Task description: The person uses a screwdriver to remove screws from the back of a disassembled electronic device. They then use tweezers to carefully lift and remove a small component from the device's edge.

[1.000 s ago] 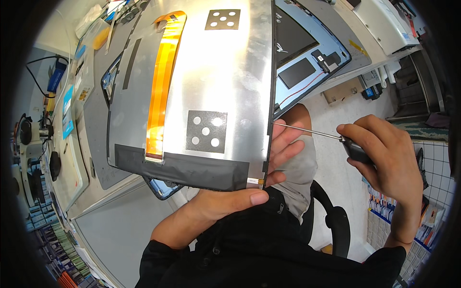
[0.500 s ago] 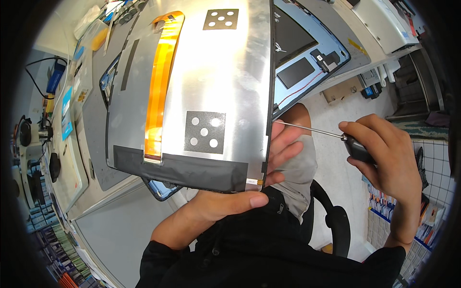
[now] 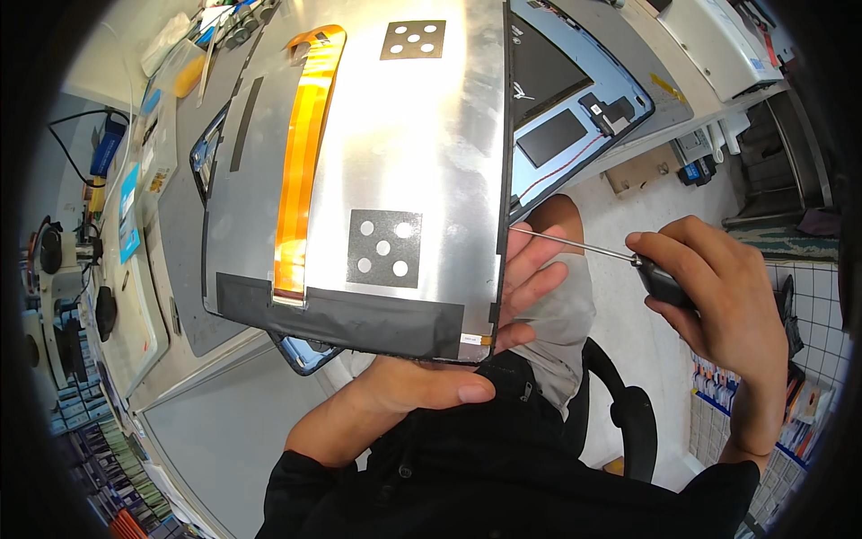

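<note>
Left hand (image 3: 449, 359): palm up under silver panel (image 3: 386, 171), thumb along its near edge, gripping.
Right hand (image 3: 718, 287): fist closed on screwdriver (image 3: 620, 260), tip at panel's right edge.
Around: blue-framed tray (image 3: 584, 108) beyond the screwdriver.

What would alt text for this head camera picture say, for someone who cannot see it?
A person's left hand props up a silvery display panel with an orange ribbon cable, while the right hand points a thin screwdriver at the panel's right edge. Behind lies an open blue device shell on a grey workbench.
</note>
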Demonstrator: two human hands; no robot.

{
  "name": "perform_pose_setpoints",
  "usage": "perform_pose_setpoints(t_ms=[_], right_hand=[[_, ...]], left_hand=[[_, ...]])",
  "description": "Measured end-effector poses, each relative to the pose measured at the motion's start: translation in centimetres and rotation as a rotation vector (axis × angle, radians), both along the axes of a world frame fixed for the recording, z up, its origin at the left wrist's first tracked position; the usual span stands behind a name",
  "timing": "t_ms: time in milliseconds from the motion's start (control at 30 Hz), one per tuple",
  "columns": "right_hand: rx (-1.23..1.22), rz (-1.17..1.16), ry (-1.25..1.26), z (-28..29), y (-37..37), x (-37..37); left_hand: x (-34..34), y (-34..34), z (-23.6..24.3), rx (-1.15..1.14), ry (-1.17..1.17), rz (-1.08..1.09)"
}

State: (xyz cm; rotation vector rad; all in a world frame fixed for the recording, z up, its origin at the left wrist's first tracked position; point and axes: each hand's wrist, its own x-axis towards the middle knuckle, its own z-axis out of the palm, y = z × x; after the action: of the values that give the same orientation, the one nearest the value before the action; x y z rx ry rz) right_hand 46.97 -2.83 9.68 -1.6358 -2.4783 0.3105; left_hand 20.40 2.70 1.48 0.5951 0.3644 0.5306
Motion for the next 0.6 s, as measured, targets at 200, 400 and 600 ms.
perform_pose_setpoints(t_ms=[200,400,600], right_hand=[[0.015,0.020,-0.003,0.04,0.16,-0.08],[0.012,0.014,-0.007,0.12,0.15,-0.17],[0.001,0.018,-0.007,0.14,0.21,-0.17]], left_hand=[[0.01,-0.07,0.11,-0.016,0.020,0.009],[0.01,-0.01,0.04,-0.017,0.025,0.005],[0.06,0.01,0.08,-0.023,0.028,0.000]])
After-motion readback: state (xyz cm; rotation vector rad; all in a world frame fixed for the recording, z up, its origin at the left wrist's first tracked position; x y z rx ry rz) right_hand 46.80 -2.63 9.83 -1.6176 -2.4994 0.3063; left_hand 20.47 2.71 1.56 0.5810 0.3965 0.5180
